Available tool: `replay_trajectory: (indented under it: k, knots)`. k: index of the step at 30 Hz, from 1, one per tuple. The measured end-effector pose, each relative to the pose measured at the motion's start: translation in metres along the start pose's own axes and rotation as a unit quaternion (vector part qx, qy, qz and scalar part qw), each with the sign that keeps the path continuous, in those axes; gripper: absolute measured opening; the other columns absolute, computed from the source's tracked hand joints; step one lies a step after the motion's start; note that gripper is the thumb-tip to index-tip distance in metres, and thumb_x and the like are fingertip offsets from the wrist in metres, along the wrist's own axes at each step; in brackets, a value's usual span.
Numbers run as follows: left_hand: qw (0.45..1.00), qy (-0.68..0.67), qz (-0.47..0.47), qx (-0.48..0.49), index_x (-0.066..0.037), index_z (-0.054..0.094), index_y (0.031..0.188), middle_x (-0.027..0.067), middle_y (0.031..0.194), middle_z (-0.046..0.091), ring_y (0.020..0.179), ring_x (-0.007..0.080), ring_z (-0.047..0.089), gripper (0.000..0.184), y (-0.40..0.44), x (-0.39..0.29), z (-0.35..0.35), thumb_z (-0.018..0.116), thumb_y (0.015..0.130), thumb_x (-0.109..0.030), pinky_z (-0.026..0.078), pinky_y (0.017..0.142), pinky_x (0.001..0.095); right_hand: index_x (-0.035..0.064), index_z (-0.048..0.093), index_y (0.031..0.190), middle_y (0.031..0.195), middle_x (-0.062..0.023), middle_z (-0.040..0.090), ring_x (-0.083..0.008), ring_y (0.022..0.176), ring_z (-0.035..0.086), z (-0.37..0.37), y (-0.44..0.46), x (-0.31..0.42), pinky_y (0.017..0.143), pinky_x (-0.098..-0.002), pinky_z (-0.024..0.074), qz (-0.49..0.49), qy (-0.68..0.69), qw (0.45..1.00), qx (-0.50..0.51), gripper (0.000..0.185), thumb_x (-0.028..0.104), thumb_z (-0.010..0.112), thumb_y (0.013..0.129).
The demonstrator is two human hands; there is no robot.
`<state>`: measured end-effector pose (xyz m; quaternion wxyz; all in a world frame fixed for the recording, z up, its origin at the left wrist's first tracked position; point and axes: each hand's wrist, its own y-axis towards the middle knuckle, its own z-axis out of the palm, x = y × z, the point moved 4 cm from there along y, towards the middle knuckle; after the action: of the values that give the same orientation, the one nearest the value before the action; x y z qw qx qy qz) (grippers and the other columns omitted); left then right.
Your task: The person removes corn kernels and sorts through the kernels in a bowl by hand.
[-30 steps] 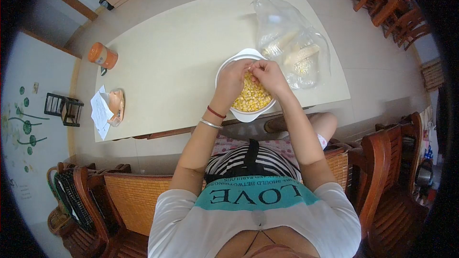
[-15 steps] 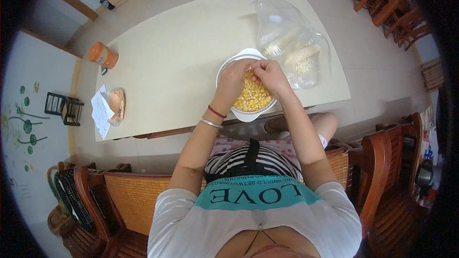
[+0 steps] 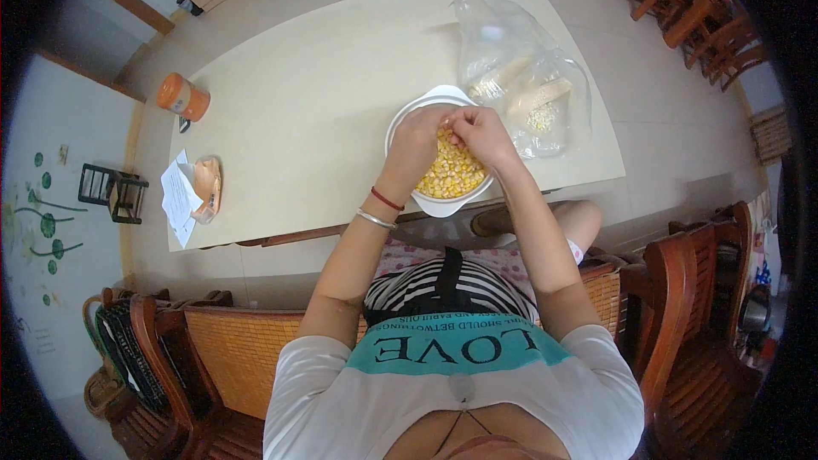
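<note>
A white bowl with two tab handles (image 3: 446, 208) sits near the table's front edge, filled with loose yellow corn kernels (image 3: 452, 174). Over its left side is my left hand (image 3: 415, 138), a red cord and a silver bangle on its wrist. My right hand (image 3: 482, 133) meets it above the kernels, thumb and fingers pinched together. Both hands are closed, fingertips close to each other. Whatever lies between them is hidden or too small to make out. Just right of the bowl, a clear plastic bag (image 3: 503, 27) holds stripped corn cobs (image 3: 545, 97) and pale scraps.
The pale table (image 3: 298, 85) carries an orange canister (image 3: 182, 97) at its far left, with papers (image 3: 179, 198) and a clear packet (image 3: 208, 189) nearer me. A wooden bench (image 3: 243, 341) is behind me. More wooden chairs (image 3: 724, 43) stand at the upper right.
Both hands stay over the bowl, with only a very slight shift of the fingers. Bowl, bag and the other things keep their places.
</note>
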<state>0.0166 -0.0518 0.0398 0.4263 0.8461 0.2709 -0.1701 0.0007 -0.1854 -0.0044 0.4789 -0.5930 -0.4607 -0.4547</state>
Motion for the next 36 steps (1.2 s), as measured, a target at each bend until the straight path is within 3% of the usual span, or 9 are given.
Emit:
replay_trajectory:
  k: [5,8,11,14,17,20,36]
  knots:
    - [1.0,0.004,0.004,-0.004,0.0,0.061,0.095,0.0151,0.089,0.064,0.082,0.032,0.06,0.02,0.0004,-0.0012,0.0005,0.054,0.077,0.003,0.049,0.074,0.0398,-0.0029,0.062,0.077,0.066,-0.0037,0.058,-0.0085,0.058,0.053,0.0002,-0.0016,0.0029,0.053,-0.0212,0.0415,0.005,0.014,1.0,-0.007,0.011,-0.001,0.052,0.083]
    - [1.0,0.006,0.006,-0.005,0.0,0.062,0.094,0.0151,0.089,0.064,0.082,0.0323,0.06,0.019,0.0002,-0.0015,0.0,0.054,0.077,0.003,0.049,0.074,0.0399,-0.0036,0.064,0.076,0.062,-0.0041,0.059,-0.009,0.056,0.052,0.0004,0.0013,-0.0043,0.052,-0.0258,0.0415,-0.028,0.03,0.999,-0.021,0.016,0.009,0.056,0.082]
    - [1.0,-0.001,0.01,-0.009,0.0,0.062,0.094,0.0154,0.089,0.064,0.082,0.0325,0.061,0.018,0.0008,-0.0023,-0.0009,0.054,0.077,0.002,0.049,0.074,0.04,-0.0037,0.06,0.076,0.066,-0.0037,0.057,-0.0087,0.058,0.052,0.0002,-0.0021,0.0022,0.053,-0.0221,0.0415,-0.013,0.009,1.0,-0.011,0.01,-0.002,0.053,0.083]
    - [1.0,-0.014,-0.001,-0.008,0.0,0.062,0.094,0.0161,0.089,0.064,0.083,0.0327,0.061,0.019,0.0009,-0.0026,0.0001,0.055,0.077,0.002,0.049,0.074,0.04,-0.0043,0.06,0.076,0.065,-0.004,0.057,-0.0091,0.057,0.052,-0.0009,-0.0023,0.0027,0.053,-0.0227,0.0415,-0.042,0.004,0.999,-0.013,0.01,-0.003,0.053,0.082]
    - [1.0,-0.02,0.003,-0.008,0.0,0.062,0.095,0.0168,0.089,0.064,0.084,0.0329,0.061,0.018,-0.0002,0.0009,0.003,0.055,0.078,0.001,0.049,0.074,0.04,-0.0035,0.06,0.075,0.064,-0.0035,0.057,-0.0091,0.057,0.052,-0.0012,-0.0017,0.0027,0.052,-0.0227,0.0415,-0.046,-0.002,0.999,-0.03,0.009,-0.002,0.054,0.081]
    - [1.0,-0.021,0.011,-0.009,0.0,0.062,0.096,0.0171,0.089,0.064,0.084,0.033,0.061,0.017,-0.0006,0.0017,0.004,0.055,0.08,0.0,0.049,0.075,0.0399,-0.005,0.063,0.074,0.064,-0.0063,0.061,-0.0103,0.061,0.054,-0.0049,0.001,-0.0011,0.056,-0.0273,0.0443,-0.055,-0.052,0.996,-0.054,0.015,0.009,0.059,0.078]
    - [0.996,-0.062,-0.06,-0.017,-0.001,0.062,0.098,0.0171,0.093,0.064,0.086,0.0323,0.062,0.016,-0.0021,-0.004,-0.0037,0.056,0.083,-0.002,0.049,0.077,0.038,-0.0019,0.065,0.079,0.063,-0.0026,0.058,-0.0071,0.056,0.051,-0.0033,-0.0025,0.0001,0.052,-0.0218,0.0402,-0.047,0.042,0.997,-0.034,0.011,0.004,0.056,0.081]
